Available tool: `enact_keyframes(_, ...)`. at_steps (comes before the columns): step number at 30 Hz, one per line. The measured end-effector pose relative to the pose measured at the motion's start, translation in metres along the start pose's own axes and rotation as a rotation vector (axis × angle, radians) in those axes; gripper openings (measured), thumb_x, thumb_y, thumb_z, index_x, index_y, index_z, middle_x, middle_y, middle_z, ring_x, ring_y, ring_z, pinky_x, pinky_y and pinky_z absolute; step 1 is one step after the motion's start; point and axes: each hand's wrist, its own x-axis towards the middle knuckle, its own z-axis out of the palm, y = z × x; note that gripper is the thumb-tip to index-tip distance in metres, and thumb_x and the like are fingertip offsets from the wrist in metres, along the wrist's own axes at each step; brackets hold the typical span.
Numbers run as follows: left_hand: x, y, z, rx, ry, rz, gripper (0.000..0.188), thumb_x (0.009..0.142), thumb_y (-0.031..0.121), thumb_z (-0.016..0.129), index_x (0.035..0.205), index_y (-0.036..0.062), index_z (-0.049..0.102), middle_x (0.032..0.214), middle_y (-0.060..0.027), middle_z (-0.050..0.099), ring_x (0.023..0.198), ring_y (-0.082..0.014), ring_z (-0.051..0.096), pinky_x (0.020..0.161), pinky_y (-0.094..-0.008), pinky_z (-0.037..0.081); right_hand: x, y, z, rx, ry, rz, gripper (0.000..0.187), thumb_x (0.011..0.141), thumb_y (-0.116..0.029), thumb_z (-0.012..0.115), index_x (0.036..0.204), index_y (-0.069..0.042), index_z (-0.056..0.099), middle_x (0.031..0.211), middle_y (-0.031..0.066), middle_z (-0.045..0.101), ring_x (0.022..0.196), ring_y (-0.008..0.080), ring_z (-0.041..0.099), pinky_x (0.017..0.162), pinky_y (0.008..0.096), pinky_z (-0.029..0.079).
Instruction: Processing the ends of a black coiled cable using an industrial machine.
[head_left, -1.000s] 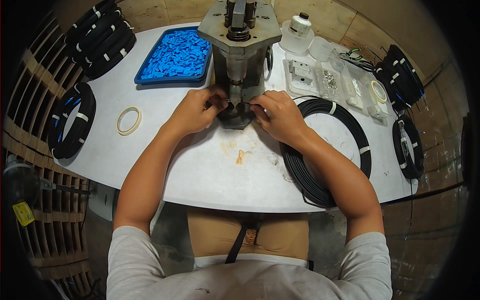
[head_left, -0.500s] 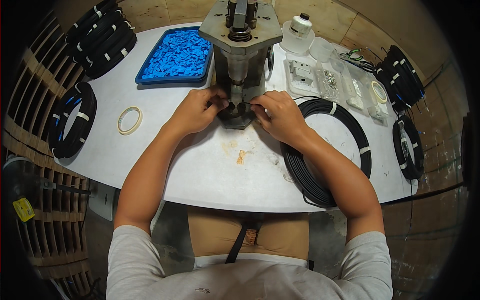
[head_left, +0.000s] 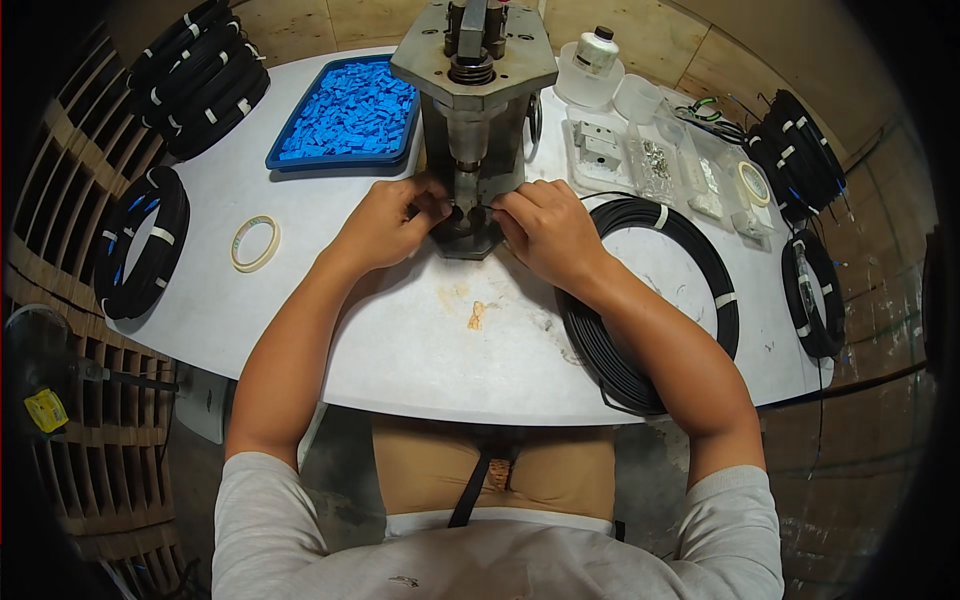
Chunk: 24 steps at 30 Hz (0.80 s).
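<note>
A grey metal bench press stands at the far middle of the table, its ram coming down between my hands. At the left of its lower tooling my left hand is closed in a pinch; whatever lies between the fingertips is too small and dark to make out. On the other side my right hand pinches a black cable near the tooling. That cable seems to run behind the hand to a large black cable coil, which lies flat under my right forearm.
Left of the press sits a dark blue tray heaped with small blue pieces. A tape roll and black coils lie farther left. Right of the press are clear containers with small metal parts, a white bottle and more coils.
My right hand has shifted very slightly left toward the tooling. The whole view has drifted a little; both hands keep their pinches beside the press.
</note>
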Motion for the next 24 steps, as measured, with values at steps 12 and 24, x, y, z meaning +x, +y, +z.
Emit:
enact_keyframes(12, -0.001, -0.007, 0.001, -0.013, 0.033, 0.077, 0.015, 0.095, 0.004, 0.066, 0.108, -0.0015, 0.069, 0.091, -0.0155, 0.077, 0.085, -0.0238, 0.074, 0.084, -0.0380, 0.057, 0.002, -0.001, 0.001, 0.073, 0.023, 0.020, 0.010, 0.087, -0.005, 0.075, 0.097, -0.004, 0.072, 0.086, 0.0110, 0.068, 0.077, 0.0328, 0.066, 0.072, 0.0422, 0.054)
enact_keyframes(24, -0.001, 0.000, 0.001, -0.023, 0.030, 0.022, 0.015, 0.094, 0.000, 0.067, 0.108, -0.0026, 0.068, 0.091, -0.0131, 0.075, 0.088, -0.0214, 0.074, 0.087, -0.0359, 0.057, 0.000, 0.000, 0.001, 0.081, 0.022, 0.029, 0.010, 0.087, -0.006, 0.075, 0.096, -0.004, 0.072, 0.086, 0.0116, 0.068, 0.077, 0.0333, 0.066, 0.072, 0.0421, 0.054)
